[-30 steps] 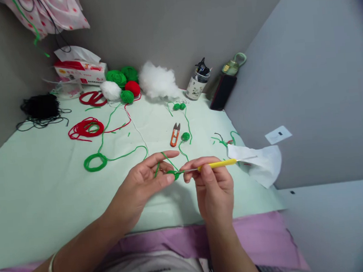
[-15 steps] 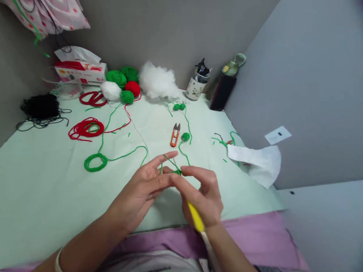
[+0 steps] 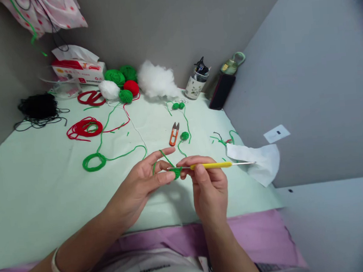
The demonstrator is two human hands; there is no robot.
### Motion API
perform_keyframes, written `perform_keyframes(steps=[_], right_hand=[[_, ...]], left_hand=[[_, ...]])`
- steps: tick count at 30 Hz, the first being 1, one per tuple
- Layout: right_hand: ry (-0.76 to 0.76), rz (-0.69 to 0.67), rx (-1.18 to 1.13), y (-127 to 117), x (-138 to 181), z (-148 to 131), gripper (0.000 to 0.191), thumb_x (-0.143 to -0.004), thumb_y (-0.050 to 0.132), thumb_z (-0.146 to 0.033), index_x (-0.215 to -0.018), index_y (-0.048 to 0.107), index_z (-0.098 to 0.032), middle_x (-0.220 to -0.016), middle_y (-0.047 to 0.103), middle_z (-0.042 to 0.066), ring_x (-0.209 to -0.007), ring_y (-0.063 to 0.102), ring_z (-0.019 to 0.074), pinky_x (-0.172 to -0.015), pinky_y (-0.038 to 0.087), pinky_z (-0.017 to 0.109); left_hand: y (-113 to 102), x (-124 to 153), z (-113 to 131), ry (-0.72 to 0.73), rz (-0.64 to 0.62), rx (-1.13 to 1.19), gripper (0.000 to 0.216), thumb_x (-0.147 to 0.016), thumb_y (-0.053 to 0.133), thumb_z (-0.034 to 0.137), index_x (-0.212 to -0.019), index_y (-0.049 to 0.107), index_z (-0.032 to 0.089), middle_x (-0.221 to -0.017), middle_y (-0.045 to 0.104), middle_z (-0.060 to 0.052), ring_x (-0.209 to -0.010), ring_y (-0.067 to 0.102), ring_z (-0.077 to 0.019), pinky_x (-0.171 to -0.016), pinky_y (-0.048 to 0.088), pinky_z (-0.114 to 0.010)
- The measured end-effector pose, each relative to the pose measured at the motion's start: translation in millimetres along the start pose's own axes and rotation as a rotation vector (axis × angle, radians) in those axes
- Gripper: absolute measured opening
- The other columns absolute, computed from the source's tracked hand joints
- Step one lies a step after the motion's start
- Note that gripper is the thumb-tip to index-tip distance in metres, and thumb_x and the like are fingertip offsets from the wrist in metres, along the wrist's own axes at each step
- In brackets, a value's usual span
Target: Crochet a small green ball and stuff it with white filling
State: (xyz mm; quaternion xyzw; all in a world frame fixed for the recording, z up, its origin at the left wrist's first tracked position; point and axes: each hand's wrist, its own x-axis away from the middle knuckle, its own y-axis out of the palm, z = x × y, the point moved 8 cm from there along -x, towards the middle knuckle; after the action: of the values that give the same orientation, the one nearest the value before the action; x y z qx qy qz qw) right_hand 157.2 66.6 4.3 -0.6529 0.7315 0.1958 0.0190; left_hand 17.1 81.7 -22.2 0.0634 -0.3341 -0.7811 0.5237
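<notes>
My left hand [image 3: 144, 183] pinches a small green crochet piece [image 3: 177, 172] between thumb and fingers. Green yarn [image 3: 168, 158] runs taut from the piece over its raised index finger. In my right hand [image 3: 209, 188] is a crochet hook [image 3: 213, 165] with a yellow handle, lying level, its metal tip at the green piece. Whether a loop sits on the hook is too small to tell. Just beyond my hands lie orange thread snips [image 3: 174, 134] and a small green crocheted ball [image 3: 185, 136] with a yarn tail.
A green yarn coil [image 3: 94, 162] and red yarn [image 3: 84, 129] lie left. Behind are red scissors [image 3: 91, 98], yarn balls [image 3: 114, 77], white stuffing [image 3: 156, 81], a pen cup [image 3: 195, 86] and a phone [image 3: 222, 91]. A white tissue [image 3: 255, 161] and scraps lie right.
My right hand has turned, swinging the hook from pointing down toward me to lying level across. The green piece now shows more between my fingers.
</notes>
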Motion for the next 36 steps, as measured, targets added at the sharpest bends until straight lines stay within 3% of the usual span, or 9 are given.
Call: perform_keyframes(steps=[3, 10, 16, 22, 25, 27, 30, 34, 36], right_hand=[[0.004, -0.010, 0.000, 0.6, 0.6, 0.4, 0.015, -0.101, 0.068, -0.031, -0.099, 0.082, -0.027, -0.096, 0.080, 0.003, -0.079, 0.068, 0.0136, -0.074, 0.056, 0.028], [-0.052, 0.104, -0.001, -10.6, -0.5, -9.3, 0.017, -0.102, 0.066, -0.030, -0.096, 0.081, -0.025, -0.091, 0.078, 0.002, -0.073, 0.070, 0.0133, -0.070, 0.058, 0.029], [-0.104, 0.114, 0.039, -6.8, 3.8, -11.4, 0.017, -0.103, 0.066, -0.030, -0.098, 0.081, -0.027, -0.094, 0.078, 0.002, -0.078, 0.070, 0.0131, -0.072, 0.057, 0.028], [0.036, 0.041, -0.091, 0.8, -1.1, 0.3, 0.013, -0.098, 0.073, -0.037, -0.093, 0.082, -0.028, -0.088, 0.079, 0.000, -0.081, 0.070, 0.0131, -0.073, 0.056, 0.025], [0.135, 0.058, -0.275, -4.9, -8.0, 0.1, 0.017, -0.094, 0.077, -0.043, -0.086, 0.078, -0.028, -0.080, 0.075, -0.001, -0.078, 0.068, 0.0130, -0.070, 0.055, 0.023], [0.184, 0.064, -0.360, -9.3, -11.1, -2.8, 0.019, -0.090, 0.081, -0.045, -0.083, 0.076, -0.028, -0.076, 0.072, -0.002, -0.075, 0.066, 0.0121, -0.068, 0.055, 0.022], [0.214, 0.026, -0.432, -10.9, -12.9, -9.6, 0.020, -0.088, 0.083, -0.045, -0.080, 0.073, -0.029, -0.073, 0.068, -0.004, -0.069, 0.062, 0.0107, -0.066, 0.054, 0.021], [0.188, 0.003, -0.368, -9.6, -14.1, -18.8, 0.022, -0.089, 0.081, -0.046, -0.082, 0.070, -0.028, -0.074, 0.064, -0.003, -0.063, 0.056, 0.0101, -0.060, 0.051, 0.020], [0.182, 0.025, -0.294, -8.7, -14.7, -21.9, 0.025, -0.089, 0.080, -0.049, -0.082, 0.069, -0.027, -0.075, 0.065, -0.002, -0.062, 0.055, 0.0102, -0.059, 0.050, 0.020]], left_hand=[[0.4, 0.7, -0.3, -0.001, -0.018, -0.009, 0.047, -0.086, 0.085, 0.025, -0.131, 0.070, 0.027, -0.095, 0.070, 0.001, -0.096, 0.060, -0.0155, -0.093, 0.043, -0.028], [-7.3, 1.7, 1.3, -0.003, 0.041, -0.018, 0.045, -0.084, 0.086, 0.027, -0.127, 0.073, 0.028, -0.086, 0.060, 0.004, -0.082, 0.050, -0.0124, -0.082, 0.041, -0.025], [-2.5, 1.7, 0.6, -0.005, 0.030, -0.030, 0.047, -0.085, 0.085, 0.027, -0.129, 0.072, 0.027, -0.089, 0.063, 0.003, -0.085, 0.052, -0.0129, -0.084, 0.042, -0.025], [0.2, 3.0, 0.2, -0.001, -0.025, -0.103, 0.055, -0.087, 0.084, 0.032, -0.138, 0.065, 0.034, -0.099, 0.072, 0.001, -0.099, 0.063, -0.0166, -0.095, 0.044, -0.028], [-20.6, 5.2, 25.6, 0.105, 0.027, -0.381, 0.044, -0.088, 0.081, 0.039, -0.131, 0.072, 0.035, -0.107, 0.074, 0.000, -0.089, 0.061, -0.0162, -0.080, 0.046, -0.026], [-40.6, 8.6, 50.6, 0.149, 0.097, -0.649, 0.028, -0.089, 0.079, 0.044, -0.114, 0.079, 0.032, -0.103, 0.075, 0.000, -0.082, 0.059, -0.0159, -0.070, 0.044, -0.025], [-67.7, 18.8, 100.1, 0.252, 0.221, -0.921, 0.020, -0.088, 0.079, 0.044, -0.093, 0.082, 0.025, -0.096, 0.076, 0.003, -0.087, 0.060, -0.0147, -0.075, 0.042, -0.022], [-105.7, 46.2, 170.7, 0.502, 0.551, -0.905, 0.021, -0.098, 0.066, 0.032, -0.111, 0.077, 0.020, -0.098, 0.072, 0.011, -0.098, 0.059, -0.0106, -0.086, 0.038, -0.018], [-115.4, 48.5, 181.9, 0.457, 0.550, -1.011, 0.027, -0.099, 0.065, 0.033, -0.122, 0.076, 0.021, -0.103, 0.073, 0.011, -0.100, 0.062, -0.0117, -0.084, 0.040, -0.016]])
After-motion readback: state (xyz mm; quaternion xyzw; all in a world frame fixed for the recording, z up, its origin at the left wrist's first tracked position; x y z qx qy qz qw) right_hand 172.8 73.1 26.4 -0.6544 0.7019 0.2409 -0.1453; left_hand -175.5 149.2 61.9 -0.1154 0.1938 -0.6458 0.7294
